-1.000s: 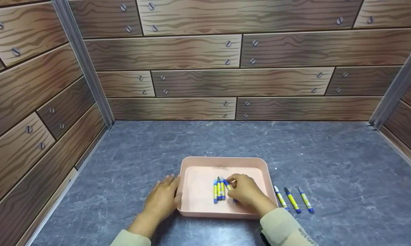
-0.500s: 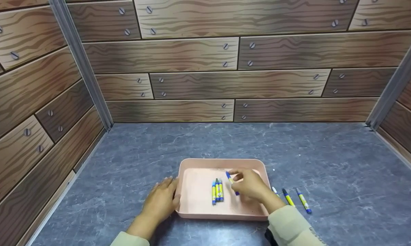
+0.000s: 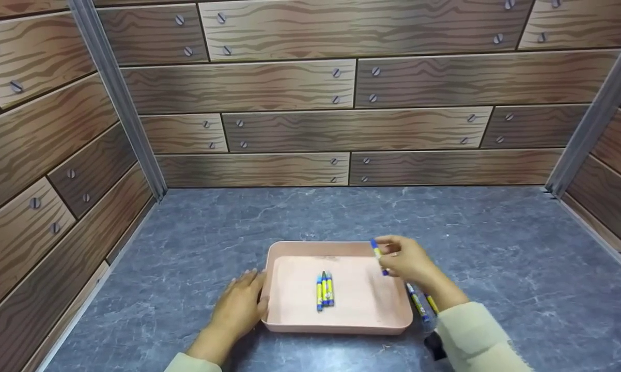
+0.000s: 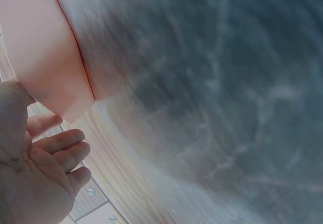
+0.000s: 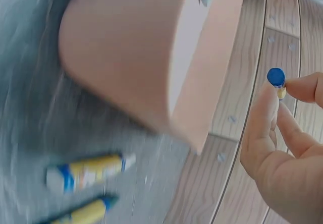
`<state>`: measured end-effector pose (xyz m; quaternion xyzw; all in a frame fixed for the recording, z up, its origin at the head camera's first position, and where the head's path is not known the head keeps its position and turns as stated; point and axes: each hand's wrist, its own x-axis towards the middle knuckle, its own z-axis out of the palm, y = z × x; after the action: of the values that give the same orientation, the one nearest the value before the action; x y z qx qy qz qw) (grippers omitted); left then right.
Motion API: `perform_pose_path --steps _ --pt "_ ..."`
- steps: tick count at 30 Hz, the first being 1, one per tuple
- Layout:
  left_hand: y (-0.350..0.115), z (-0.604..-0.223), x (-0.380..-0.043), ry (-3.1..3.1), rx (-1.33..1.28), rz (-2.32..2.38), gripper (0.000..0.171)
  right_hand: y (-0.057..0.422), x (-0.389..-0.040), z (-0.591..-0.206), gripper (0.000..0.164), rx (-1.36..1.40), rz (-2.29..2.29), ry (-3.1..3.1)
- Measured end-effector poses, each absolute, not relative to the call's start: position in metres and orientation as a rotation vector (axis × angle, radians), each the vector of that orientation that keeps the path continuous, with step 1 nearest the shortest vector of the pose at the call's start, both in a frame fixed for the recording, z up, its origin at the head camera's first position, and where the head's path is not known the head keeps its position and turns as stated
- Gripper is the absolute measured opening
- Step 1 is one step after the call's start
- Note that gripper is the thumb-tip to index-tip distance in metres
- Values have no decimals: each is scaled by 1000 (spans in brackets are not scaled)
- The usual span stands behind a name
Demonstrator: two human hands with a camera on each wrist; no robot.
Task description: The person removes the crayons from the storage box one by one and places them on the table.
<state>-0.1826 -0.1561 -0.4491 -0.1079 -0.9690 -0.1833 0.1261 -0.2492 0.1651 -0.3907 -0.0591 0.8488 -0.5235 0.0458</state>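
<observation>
My right hand (image 3: 409,262) pinches a crayon (image 3: 377,252) with a yellow wrapper and blue ends, raised near the right rim of the pink tray (image 3: 362,312). The right wrist view shows the held crayon's blue end (image 5: 276,76) between thumb and fingers. Inside the tray several crayons (image 3: 324,291) lie side by side, left of its middle. Against the tray's left wall rests my left hand (image 3: 238,306), its fingers extended. In the left wrist view these fingers (image 4: 68,143) look relaxed beside the tray's outer wall (image 4: 45,47).
Right of the tray, a white-tipped crayon (image 5: 96,172) and a dark-tipped crayon (image 5: 88,213) lie on the grey marbled table (image 3: 228,217). My right forearm partly covers that area in the head view. Wood-patterned walls (image 3: 284,132) enclose the table.
My right hand has lifted the crayon from inside the tray and carried it right and away to the tray's right rim. The left hand has stayed at the tray's left side.
</observation>
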Motion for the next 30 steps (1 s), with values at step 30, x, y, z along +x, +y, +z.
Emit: perform_pose_path --steps 30 --pt "-156 -449 -182 -2817 -316 -533 47 310 -225 -436 49 -9 -1308 2740"
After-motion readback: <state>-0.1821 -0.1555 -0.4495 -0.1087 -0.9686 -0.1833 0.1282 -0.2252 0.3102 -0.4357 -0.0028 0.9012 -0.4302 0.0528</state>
